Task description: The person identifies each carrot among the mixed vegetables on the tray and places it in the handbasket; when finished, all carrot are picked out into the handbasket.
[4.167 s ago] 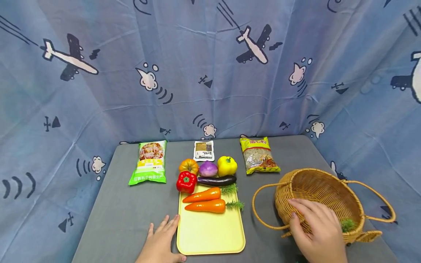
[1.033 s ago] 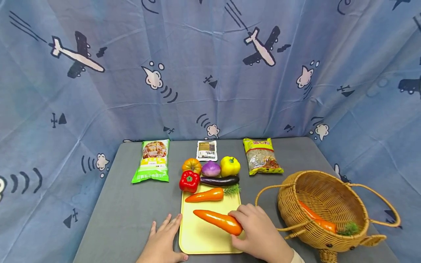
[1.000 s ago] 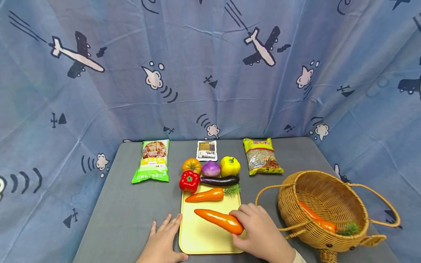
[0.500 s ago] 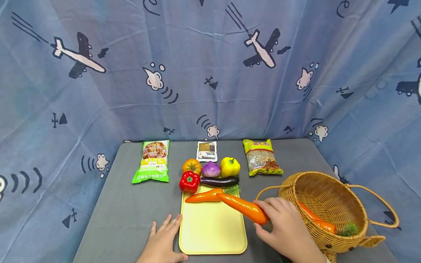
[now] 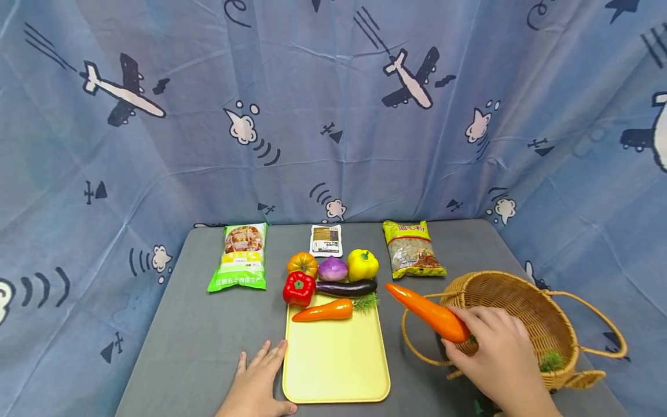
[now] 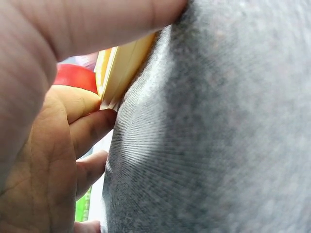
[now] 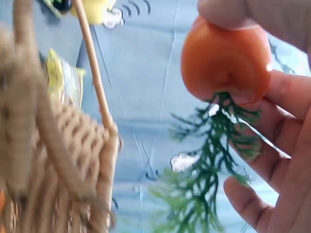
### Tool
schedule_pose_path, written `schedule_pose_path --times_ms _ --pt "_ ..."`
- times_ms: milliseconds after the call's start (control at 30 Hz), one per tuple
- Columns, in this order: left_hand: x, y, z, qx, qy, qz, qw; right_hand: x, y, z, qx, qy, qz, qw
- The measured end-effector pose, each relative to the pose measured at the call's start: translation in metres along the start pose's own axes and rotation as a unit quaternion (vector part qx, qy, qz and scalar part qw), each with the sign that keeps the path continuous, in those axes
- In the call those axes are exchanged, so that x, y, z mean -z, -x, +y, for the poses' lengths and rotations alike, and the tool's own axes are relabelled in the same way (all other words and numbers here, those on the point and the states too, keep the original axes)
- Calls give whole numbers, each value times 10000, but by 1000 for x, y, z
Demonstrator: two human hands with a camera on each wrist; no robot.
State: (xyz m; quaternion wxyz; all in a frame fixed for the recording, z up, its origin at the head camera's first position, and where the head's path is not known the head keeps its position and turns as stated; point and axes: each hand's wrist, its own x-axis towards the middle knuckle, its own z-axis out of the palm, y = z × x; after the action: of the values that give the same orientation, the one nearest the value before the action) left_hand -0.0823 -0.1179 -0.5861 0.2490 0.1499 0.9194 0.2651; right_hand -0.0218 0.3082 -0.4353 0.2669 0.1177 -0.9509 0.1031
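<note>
My right hand (image 5: pixel 495 350) pinches an orange carrot (image 5: pixel 429 313) by its thick end, its tip pointing up and left, in front of the wicker basket (image 5: pixel 568 324). In the right wrist view the carrot's green leaves (image 7: pixel 209 160) hang below the fingers. Only some green leaves (image 5: pixel 552 361) show inside the basket; my hand hides the rest. Flat on the table with fingers spread, my left hand (image 5: pixel 255 382) touches the left edge of the yellow tray (image 5: pixel 336 370). Another carrot (image 5: pixel 323 311) lies across the tray's upper part.
Behind that carrot sit a red bell pepper (image 5: pixel 299 288), an eggplant (image 5: pixel 346 288), a purple onion (image 5: pixel 332 269), a yellow pepper (image 5: pixel 362 264) and an orange pumpkin-like piece (image 5: pixel 302 264). Farther back lie a green bag (image 5: pixel 239 258), a small pouch (image 5: pixel 325 240) and a yellow bag (image 5: pixel 413 249).
One carrot has gone from the tray into the basket. My right hand then picked a second carrot off the tray and carried it right, to the basket. The left hand has stayed put.
</note>
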Motion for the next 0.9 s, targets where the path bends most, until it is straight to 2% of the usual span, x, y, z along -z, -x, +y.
schedule_pose_path --times_ms 233,367,433,567,767,900 --pt "-1 -1 -1 37 -29 16 10000 18 6 17 -628 417 191 9970" --pt "0 0 -1 -5 1 17 10000 27 14 24 -1562 566 449 9851" --pt "0 1 -2 -25 11 12 10000 30 17 25 -2124 621 516 9738" --pt "0 1 -4 -51 25 7 10000 36 19 28 -3102 729 226 9476" --pt "-1 1 -3 -38 47 7 10000 40 19 38 -4093 683 -687 9073" --pt "-1 1 -2 -47 30 15 10000 37 20 47 -4639 566 -1551 8704"
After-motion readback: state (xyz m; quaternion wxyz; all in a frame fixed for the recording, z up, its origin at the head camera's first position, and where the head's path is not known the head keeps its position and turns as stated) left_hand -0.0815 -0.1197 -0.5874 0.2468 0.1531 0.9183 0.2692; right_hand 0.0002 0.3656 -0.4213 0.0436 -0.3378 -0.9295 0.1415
